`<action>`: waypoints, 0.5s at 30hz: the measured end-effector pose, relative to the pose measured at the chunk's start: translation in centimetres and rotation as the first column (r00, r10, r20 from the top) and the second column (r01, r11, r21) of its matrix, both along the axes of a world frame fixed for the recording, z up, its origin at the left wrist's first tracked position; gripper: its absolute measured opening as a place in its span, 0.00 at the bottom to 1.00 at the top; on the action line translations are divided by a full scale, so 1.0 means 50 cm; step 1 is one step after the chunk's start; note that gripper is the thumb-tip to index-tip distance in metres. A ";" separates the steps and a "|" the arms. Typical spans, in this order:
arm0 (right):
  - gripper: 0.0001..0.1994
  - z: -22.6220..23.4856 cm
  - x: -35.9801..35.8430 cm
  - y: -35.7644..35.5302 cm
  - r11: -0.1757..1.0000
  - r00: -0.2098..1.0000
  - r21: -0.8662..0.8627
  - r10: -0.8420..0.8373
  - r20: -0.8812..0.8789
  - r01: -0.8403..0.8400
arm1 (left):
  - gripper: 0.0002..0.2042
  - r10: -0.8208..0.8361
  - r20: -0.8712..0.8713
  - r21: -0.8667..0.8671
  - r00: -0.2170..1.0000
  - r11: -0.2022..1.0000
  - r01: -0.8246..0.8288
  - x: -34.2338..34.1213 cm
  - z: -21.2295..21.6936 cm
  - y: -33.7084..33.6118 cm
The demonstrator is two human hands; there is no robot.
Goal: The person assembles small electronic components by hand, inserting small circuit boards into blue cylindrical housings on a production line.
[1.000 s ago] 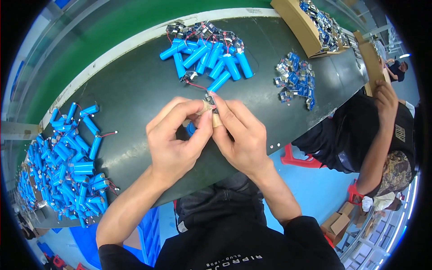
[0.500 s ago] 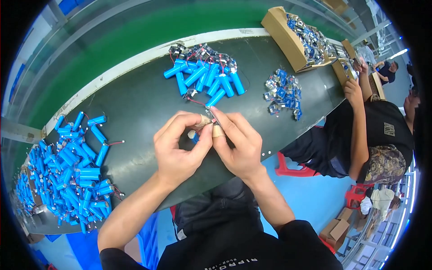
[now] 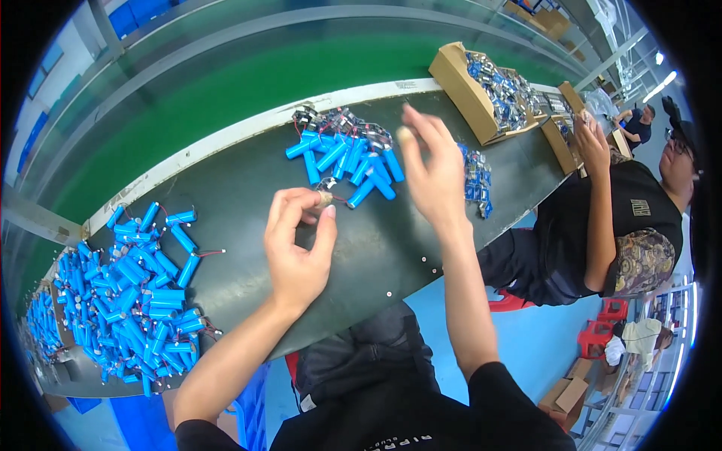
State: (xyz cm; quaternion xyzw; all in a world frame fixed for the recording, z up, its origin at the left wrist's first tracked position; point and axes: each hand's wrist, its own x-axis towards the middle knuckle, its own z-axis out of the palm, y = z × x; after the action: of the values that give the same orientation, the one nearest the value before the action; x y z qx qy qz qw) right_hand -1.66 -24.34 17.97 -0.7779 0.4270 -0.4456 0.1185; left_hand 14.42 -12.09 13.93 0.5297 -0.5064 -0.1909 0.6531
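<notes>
My left hand (image 3: 295,248) is beside the near end of a heap of blue cylindrical battery cells (image 3: 331,155) wired to small circuit boards (image 3: 342,122). Its fingers are curved, thumb and index slightly apart, with nothing visible between them. Close to the taped index fingertip lies a blue cell (image 3: 362,193) with a red wire. My right hand (image 3: 435,169) is raised, its fingers stretched out and partly blurred, a wrap on one fingertip. It partly hides a pile of small blue circuit boards with metal connectors (image 3: 477,184).
A large mound of blue wired cells (image 3: 135,301) covers the dark bench (image 3: 248,218) at left. An open cardboard box (image 3: 466,98) of boards stands at far right. Beyond it sits a co-worker (image 3: 602,218). Small white bits (image 3: 389,294) lie near the front edge.
My hands have parted. The blue cell that was between them now lies at the near end of the heap. My right hand has moved up and right, toward the boards.
</notes>
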 end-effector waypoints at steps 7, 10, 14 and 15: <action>0.12 -0.056 -0.070 0.165 0.921 0.983 0.388 -0.109 0.147 0.044 | 0.09 -0.039 0.130 0.060 0.991 0.998 0.031 0.012 0.036 0.014; 0.11 -0.089 -0.068 0.190 0.962 0.979 0.273 -0.066 0.190 0.012 | 0.11 0.007 0.298 0.119 0.955 0.992 -0.044 0.056 0.110 0.018; 0.10 -0.082 -0.080 0.186 0.960 0.988 0.275 -0.094 0.125 0.057 | 0.09 -0.005 0.624 0.171 0.782 0.977 -0.130 0.194 0.200 0.022; 0.10 -0.082 -0.082 0.186 0.962 0.989 0.271 -0.080 0.120 0.045 | 0.08 0.064 0.673 0.176 0.737 0.954 -0.244 0.230 0.208 0.024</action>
State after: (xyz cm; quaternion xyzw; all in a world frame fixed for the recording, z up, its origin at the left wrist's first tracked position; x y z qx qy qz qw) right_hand -5.75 -15.03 13.86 -0.7101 0.4990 -0.4372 0.2357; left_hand 25.94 -10.89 24.34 0.6817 -0.6295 0.0007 0.3728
